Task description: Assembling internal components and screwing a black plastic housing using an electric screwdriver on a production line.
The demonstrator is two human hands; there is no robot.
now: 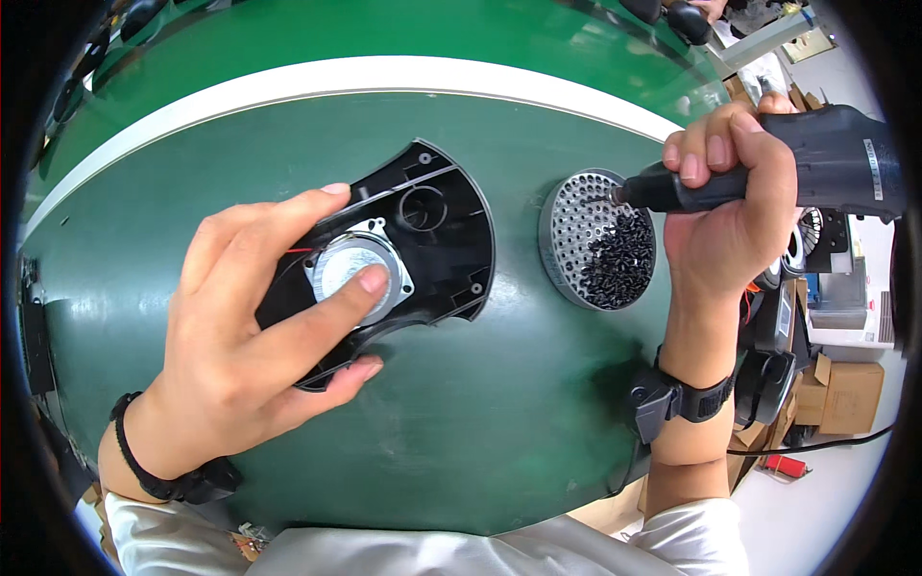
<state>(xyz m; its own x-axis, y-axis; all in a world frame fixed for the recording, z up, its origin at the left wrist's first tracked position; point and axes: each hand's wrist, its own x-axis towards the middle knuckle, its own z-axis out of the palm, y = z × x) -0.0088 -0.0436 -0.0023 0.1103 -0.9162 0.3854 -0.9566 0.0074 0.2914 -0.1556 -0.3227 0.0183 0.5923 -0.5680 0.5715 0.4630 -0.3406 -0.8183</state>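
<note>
A lone round grey tray (571, 230), part-filled with black screws (619, 264) too heaped to count, sits on the green table (471, 432) by the tip of the one power screwdriver (826, 158) my right hand (732, 202) clasps, its far end lost at the dark rim. My spread left hand (230, 336) grips and partly hides one black housing (461, 240), left of the tray, with one round silver speaker (344, 264) inside.

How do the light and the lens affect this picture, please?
Head view: the white strip bends into an arc and the corners fall to black; head view: the silver disc has a bright sheen, the green table shows pale, soft reflections and darker shading beside the right forearm.
</note>
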